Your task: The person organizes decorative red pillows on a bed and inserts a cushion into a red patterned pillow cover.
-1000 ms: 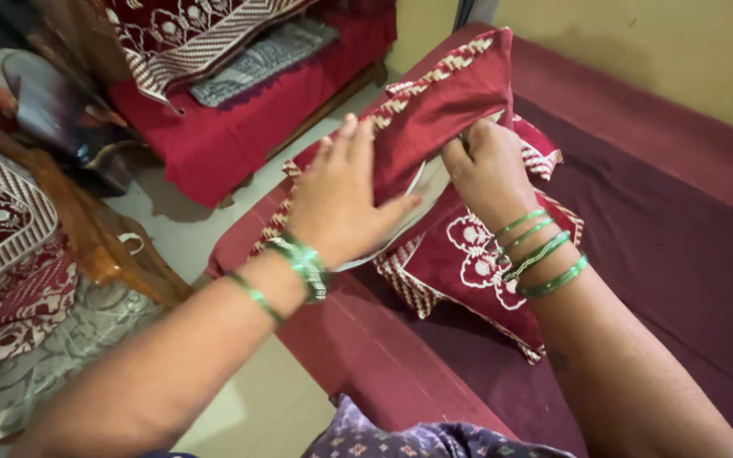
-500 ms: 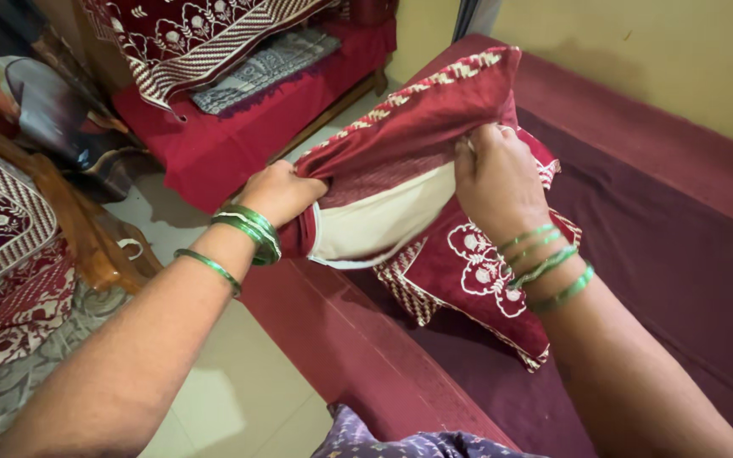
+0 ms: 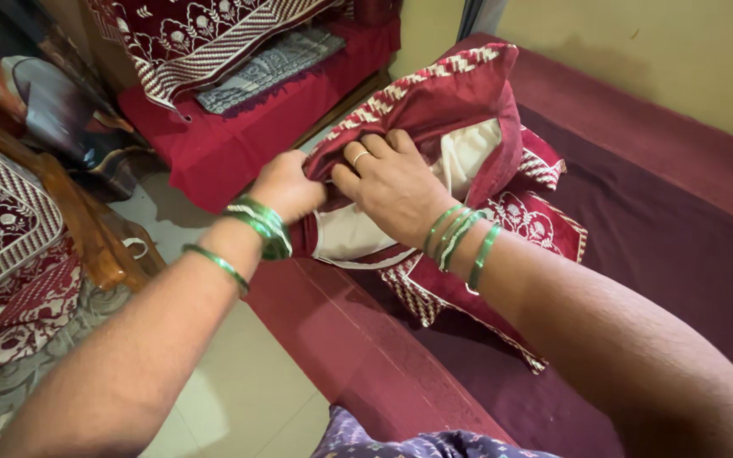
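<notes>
A maroon cushion cover [image 3: 443, 93] with a cream zigzag border is partly pulled over a cream pillow [image 3: 468, 153], whose bare fabric shows at the open end. My left hand [image 3: 288, 185] grips the cover's open edge at the near left corner. My right hand [image 3: 392, 180], wearing a ring, lies across the opening right beside the left hand, fingers curled on the cover's edge. Both wrists carry green bangles. The pillow rests above a second maroon cushion [image 3: 502, 254] with a white flower pattern, lying on the maroon sofa seat [image 3: 638, 246].
The sofa's front edge [image 3: 358, 339] runs diagonally below my hands. A wooden chair [image 3: 78, 229] with patterned cushions stands at left. Another seat [image 3: 239, 127] with red cloth and a grey mat sits at the back. Pale floor tiles [image 3: 239, 399] lie between. A yellow wall [image 3: 655, 59] is behind.
My right hand has moved left from the cover's right side to beside my left hand at the opening. More cream pillow now shows on the right.
</notes>
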